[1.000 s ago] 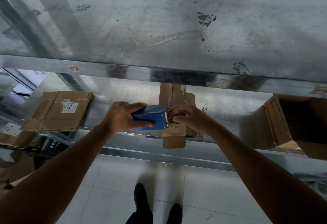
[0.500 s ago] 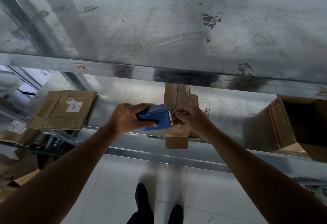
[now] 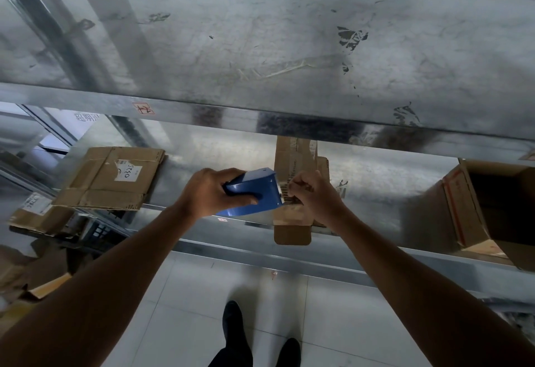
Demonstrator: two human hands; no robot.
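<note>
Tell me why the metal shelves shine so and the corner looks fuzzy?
Head view: soft glare washes the lower shelf; the left hand gripping the blue dispenser and the right hand pinching its tape look sharp; cardboard in the bottom-left corner is smeared.

L grip (image 3: 211, 192), R grip (image 3: 315, 195) + forearms (image 3: 121, 262) bare, blk shoes (image 3: 233, 323), dk trousers (image 3: 231, 362)
</note>
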